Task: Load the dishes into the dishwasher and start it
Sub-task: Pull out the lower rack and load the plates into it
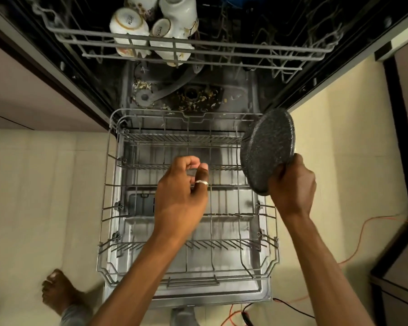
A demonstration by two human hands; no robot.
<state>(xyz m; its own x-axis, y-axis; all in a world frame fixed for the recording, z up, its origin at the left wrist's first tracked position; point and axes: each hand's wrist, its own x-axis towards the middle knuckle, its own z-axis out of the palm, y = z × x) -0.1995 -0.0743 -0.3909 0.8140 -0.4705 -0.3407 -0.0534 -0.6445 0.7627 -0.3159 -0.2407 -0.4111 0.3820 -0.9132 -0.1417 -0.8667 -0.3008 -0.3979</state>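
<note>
The dishwasher stands open with its grey lower rack [108, 208] pulled out over the door; no dishes sit in it. My right hand [292, 184] grips the lower edge of a dark speckled plate [267, 149], held on edge above the rack's right side. My left hand [181, 187], a ring on one finger, hovers over the rack's middle with fingers curled loosely and nothing in it. The upper rack [198, 47] holds several white cups [127, 24], upside down at its left.
Food debris lies around the filter [193, 95] and spray arm on the dishwasher floor. An orange cable [360, 234] and a black cable [292, 307] run over the tiled floor at right. My bare foot [57, 290] stands left of the door. Cabinets flank both sides.
</note>
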